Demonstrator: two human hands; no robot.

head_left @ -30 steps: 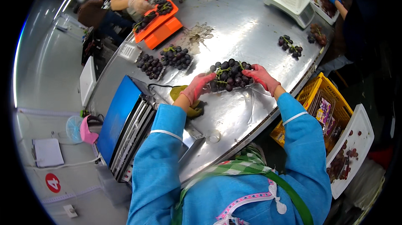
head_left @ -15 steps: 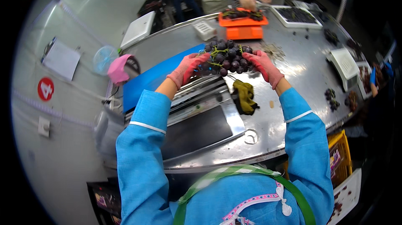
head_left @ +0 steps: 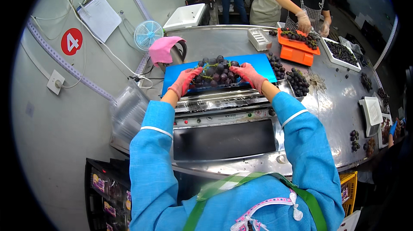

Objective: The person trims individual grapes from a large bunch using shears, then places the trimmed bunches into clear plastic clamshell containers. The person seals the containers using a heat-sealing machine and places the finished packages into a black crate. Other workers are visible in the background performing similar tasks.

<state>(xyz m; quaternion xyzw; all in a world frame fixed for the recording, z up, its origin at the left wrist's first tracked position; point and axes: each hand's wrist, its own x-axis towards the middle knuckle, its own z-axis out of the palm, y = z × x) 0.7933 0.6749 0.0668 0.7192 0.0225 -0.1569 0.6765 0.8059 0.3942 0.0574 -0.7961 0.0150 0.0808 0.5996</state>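
Note:
A bunch of dark purple grapes (head_left: pixel 215 75) with green stems is between my two hands, over a blue board (head_left: pixel 261 64) behind a metal wrapping machine (head_left: pixel 223 105). My left hand (head_left: pixel 186 80), in a pink-red glove, grips the bunch at its left end. At its right end my right hand (head_left: pixel 249 76), gloved alike, has its fingers closed on the grapes. Whether the bunch rests on something under it is hard to see. More bunches of dark grapes (head_left: pixel 297 81) lie on the metal table to the right of my right hand.
An orange scale (head_left: pixel 297 54) bears grapes, with a co-worker's gloved hands (head_left: pixel 303 22) beside it. At its right is a white tray of grapes (head_left: pixel 342 53). A pink cloth (head_left: pixel 163 49), a blue fan (head_left: pixel 148 34) and clear stacked containers (head_left: pixel 134 107) stand left. A white scale (head_left: pixel 371 111) sits far right.
My view has turned left. Both hands have carried the grapes left and lower, over the blue board behind the machine. Grape bunches to the right now show.

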